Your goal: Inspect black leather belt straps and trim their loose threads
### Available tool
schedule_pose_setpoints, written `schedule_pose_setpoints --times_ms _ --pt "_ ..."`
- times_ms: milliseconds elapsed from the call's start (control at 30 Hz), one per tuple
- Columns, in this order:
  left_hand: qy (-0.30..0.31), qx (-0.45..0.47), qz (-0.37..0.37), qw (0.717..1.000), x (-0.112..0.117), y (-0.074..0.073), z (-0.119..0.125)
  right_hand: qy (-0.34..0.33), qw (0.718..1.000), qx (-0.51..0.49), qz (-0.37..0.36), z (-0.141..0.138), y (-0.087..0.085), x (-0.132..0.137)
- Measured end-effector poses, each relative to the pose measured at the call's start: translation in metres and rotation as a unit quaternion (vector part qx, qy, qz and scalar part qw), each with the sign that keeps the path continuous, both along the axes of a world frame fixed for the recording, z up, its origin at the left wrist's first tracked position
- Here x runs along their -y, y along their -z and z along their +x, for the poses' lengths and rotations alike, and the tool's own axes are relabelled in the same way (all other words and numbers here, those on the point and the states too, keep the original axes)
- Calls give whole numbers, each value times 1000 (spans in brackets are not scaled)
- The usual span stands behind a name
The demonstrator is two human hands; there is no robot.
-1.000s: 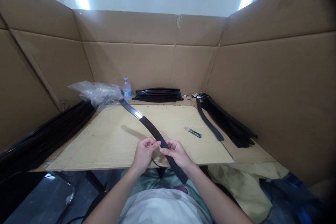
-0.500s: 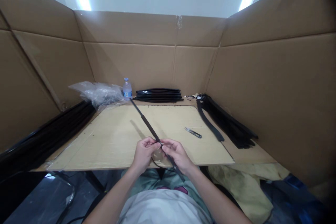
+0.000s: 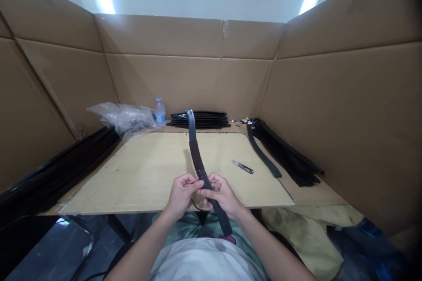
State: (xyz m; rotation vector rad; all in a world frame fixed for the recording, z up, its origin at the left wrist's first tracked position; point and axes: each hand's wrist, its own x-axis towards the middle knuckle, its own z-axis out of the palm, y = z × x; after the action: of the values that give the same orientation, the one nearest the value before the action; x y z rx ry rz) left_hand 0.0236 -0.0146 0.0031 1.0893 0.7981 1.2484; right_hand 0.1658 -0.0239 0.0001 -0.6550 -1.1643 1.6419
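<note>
A long, curved, flat dark strip [image 3: 192, 129] slants up from my lap over the table's front edge, with a small hole near its far tip. A dark brown band is wound around its middle, with ridged turns near my fingers. My left hand [image 3: 182, 191] pinches the strip's left edge just below these turns. From the other side my right hand [image 3: 222, 194] grips the strip, thumb on top. A thin black cord [image 3: 197, 205] hangs below the hands; where it begins is hidden.
Thread snips [image 3: 243, 166] lie on the pale board [image 3: 132, 175], right of my hands. Another curved strip [image 3: 263, 153] and dark strip piles [image 3: 286, 153] are at the right. A water bottle [image 3: 160, 114], plastic bag [image 3: 127, 116] and black bundle [image 3: 199, 119] stand along the back. Cardboard walls [image 3: 165, 35] surround the table.
The strip has turned from edge-on to its flat face, and its far end has swung right and up. Both hands stay near the same spot, still on it.
</note>
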Motion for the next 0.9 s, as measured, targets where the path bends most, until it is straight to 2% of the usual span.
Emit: schedule_pose_setpoints --times_ms 100,200,433,700,800,900 --pt "3 6 6 1000 1 -2 1 4 1000 -24 -15 2 0 -2" --pt "-23 9 10 1000 1 -4 2 8 998 -52 -35 2 0 -2" --pt "-74 -36 26 996 -3 0 2 35 998 -47 -14 0 5 -2" --pt "-68 -41 21 997 -1 2 2 40 999 13 18 0 5 -3" --pt "-62 -37 25 997 0 1 2 54 998 3 10 -1 2 -1" --pt "-25 -20 31 999 2 0 3 38 999 -24 0 -1 1 0"
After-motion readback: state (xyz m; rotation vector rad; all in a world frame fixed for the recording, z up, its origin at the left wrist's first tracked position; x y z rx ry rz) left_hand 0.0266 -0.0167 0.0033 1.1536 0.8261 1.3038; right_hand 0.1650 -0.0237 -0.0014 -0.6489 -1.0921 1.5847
